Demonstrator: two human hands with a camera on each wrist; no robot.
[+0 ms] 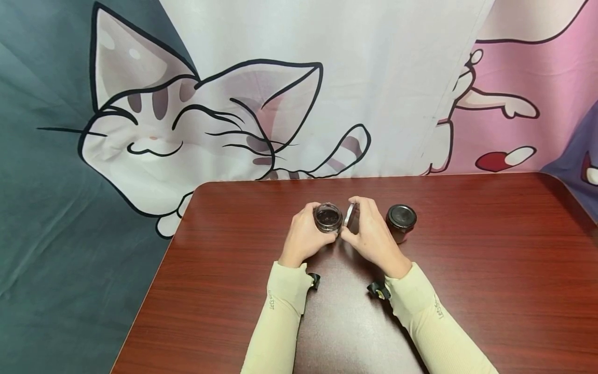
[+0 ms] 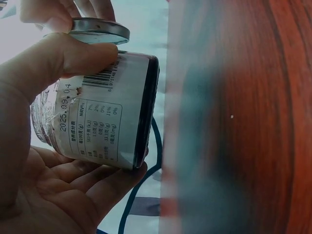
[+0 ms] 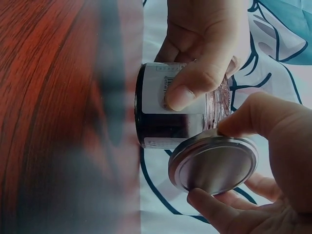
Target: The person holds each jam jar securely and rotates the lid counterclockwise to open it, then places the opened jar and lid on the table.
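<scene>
My left hand (image 1: 306, 235) grips a glass jar (image 1: 328, 218) with its mouth uncovered and dark contents inside. In the left wrist view the jar's white label (image 2: 92, 117) carries a barcode and a printed date; the thumb lies across it. Beside the jar, my right hand (image 1: 371, 234) pinches a round metal lid (image 3: 214, 165) by its edge, tilted on its side. Lid and jar mouth are apart in the head view. Just right of the right hand stands a second jar (image 1: 401, 222) with a black lid on.
The reddish-brown wooden table (image 1: 490, 270) runs under both arms. Behind its far edge hangs a curtain (image 1: 397, 104) printed with cartoon cats. Small black devices sit at the left wrist (image 1: 315, 281) and the right wrist (image 1: 378, 291).
</scene>
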